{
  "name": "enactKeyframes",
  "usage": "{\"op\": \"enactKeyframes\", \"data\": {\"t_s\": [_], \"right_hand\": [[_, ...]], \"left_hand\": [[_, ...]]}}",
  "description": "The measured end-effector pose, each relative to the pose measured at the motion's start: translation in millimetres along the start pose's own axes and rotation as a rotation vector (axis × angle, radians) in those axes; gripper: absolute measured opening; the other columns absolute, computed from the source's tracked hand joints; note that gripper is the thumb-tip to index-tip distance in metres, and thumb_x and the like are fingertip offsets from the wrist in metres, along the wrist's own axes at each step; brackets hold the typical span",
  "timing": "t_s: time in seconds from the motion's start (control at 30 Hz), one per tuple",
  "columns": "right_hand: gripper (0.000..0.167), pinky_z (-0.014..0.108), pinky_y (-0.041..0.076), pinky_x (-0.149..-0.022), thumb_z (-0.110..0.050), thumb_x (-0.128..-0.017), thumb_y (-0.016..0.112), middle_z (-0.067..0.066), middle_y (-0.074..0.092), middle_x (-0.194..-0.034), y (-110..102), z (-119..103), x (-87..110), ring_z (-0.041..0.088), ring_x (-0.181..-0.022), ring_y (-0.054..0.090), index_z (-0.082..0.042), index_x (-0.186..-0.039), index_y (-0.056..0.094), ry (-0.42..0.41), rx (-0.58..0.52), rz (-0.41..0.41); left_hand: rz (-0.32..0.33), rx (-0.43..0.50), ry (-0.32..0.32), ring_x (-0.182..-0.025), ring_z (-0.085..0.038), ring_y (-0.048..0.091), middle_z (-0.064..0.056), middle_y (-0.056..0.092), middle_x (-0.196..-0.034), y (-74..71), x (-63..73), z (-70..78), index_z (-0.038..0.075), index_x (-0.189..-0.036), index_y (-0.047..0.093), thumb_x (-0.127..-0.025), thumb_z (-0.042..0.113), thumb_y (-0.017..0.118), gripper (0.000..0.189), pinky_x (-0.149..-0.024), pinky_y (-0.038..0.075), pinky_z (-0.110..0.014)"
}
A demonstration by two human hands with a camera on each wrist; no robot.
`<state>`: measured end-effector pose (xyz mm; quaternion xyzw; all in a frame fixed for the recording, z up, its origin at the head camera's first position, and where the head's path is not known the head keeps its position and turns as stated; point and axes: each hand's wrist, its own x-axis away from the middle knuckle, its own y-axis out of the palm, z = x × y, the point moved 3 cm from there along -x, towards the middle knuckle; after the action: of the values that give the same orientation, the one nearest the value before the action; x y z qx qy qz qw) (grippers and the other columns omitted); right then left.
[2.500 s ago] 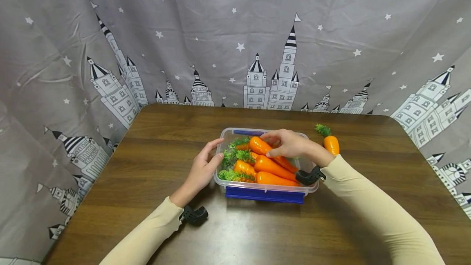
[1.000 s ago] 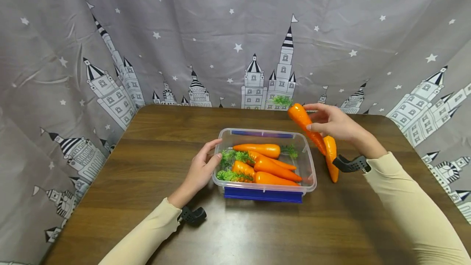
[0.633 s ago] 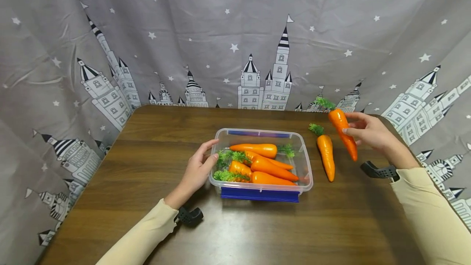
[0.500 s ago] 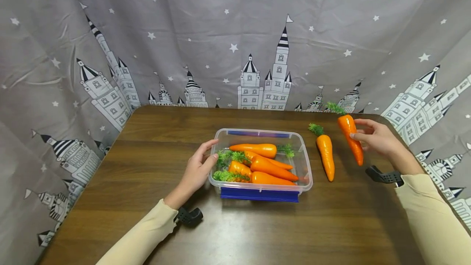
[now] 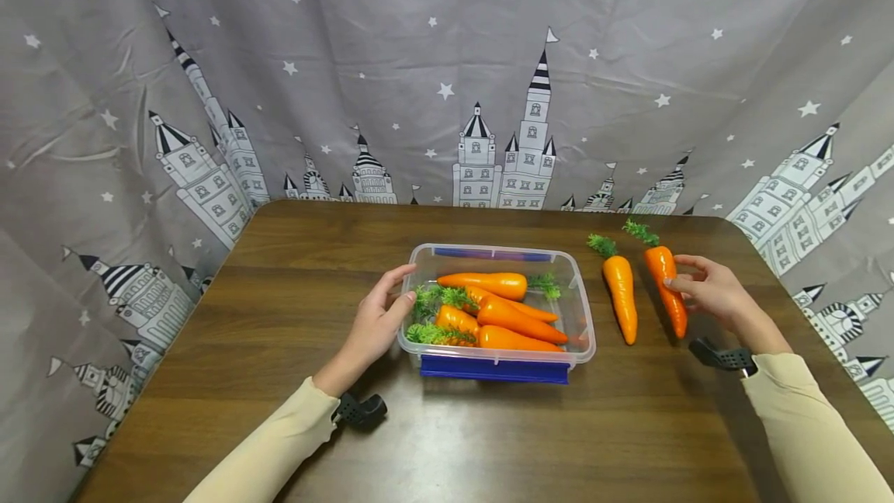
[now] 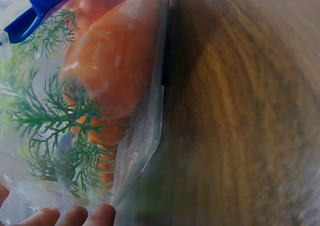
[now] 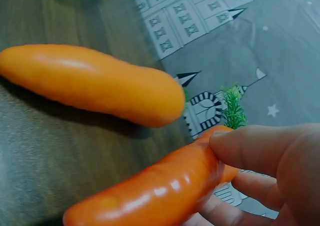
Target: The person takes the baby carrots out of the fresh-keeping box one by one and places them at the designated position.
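Note:
My right hand (image 5: 714,292) pinches a glossy orange carrot (image 5: 667,293) with feathery green leaves, thumb on one side and fingers on the other, low over the table's right part. Just left of it lies a second, lighter orange carrot (image 5: 620,297), its leaves toward the back. A clear plastic box (image 5: 585,317) with blue clips stands mid-table, holding several carrots (image 5: 513,320). At the box's left end rests my left hand (image 5: 373,324), fingers relaxed against the wall. Its fingertips (image 6: 102,217) show along the bottom of the left wrist view.
The dark wooden table (image 5: 475,441) extends around the box. A grey curtain (image 5: 391,45) with castles and stars hangs behind its back edge. Each wrist wears a black camera strap.
My right hand took a carrot out of the box, carried it right past the lying carrot and lowered it beside that one. My left hand stayed at the box's left end.

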<state>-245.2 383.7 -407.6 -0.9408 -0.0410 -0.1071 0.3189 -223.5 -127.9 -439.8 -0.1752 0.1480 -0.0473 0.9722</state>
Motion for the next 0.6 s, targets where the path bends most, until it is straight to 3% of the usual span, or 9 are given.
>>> {"op": "enactKeyframes", "data": {"t_s": [0.17, 0.47, 0.6], "right_hand": [[0.070, 0.034, 0.061, -0.072, -0.018, -0.103, 0.057, 0.046, 0.046, -0.136, 8, 6, 0.1, 0.008, -0.083, 0.065, 0.015, -0.153, 0.020, 0.033, 0.014, -0.017], [0.071, 0.035, 0.062, -0.071, -0.020, -0.101, 0.059, 0.037, 0.053, -0.123, 16, 8, 0.3, 0.010, -0.079, 0.060, 0.014, -0.151, 0.024, 0.059, 0.025, 0.004], [0.071, 0.035, 0.062, -0.070, -0.018, -0.101, 0.060, 0.039, 0.051, -0.125, 18, 5, 0.8, 0.009, -0.078, 0.059, 0.015, -0.151, 0.023, 0.066, 0.019, 0.015]], "left_hand": [[-0.018, 0.023, -0.037, -0.117, -0.041, 0.067, -0.022, 0.054, -0.148, 0.0, -0.2, -0.6, 0.012, -0.147, 0.051, -0.103, 0.012, 0.054, 0.044, -0.095, 0.057, -0.049], [-0.018, 0.037, -0.027, -0.118, -0.041, 0.066, -0.023, 0.054, -0.148, 0.3, -0.3, -1.6, 0.011, -0.147, 0.051, -0.103, 0.011, 0.053, 0.044, -0.096, 0.056, -0.051], [-0.019, 0.038, -0.029, -0.117, -0.041, 0.067, -0.023, 0.053, -0.148, 0.2, -0.8, -3.1, 0.012, -0.148, 0.051, -0.103, 0.011, 0.054, 0.044, -0.095, 0.057, -0.052]]}}
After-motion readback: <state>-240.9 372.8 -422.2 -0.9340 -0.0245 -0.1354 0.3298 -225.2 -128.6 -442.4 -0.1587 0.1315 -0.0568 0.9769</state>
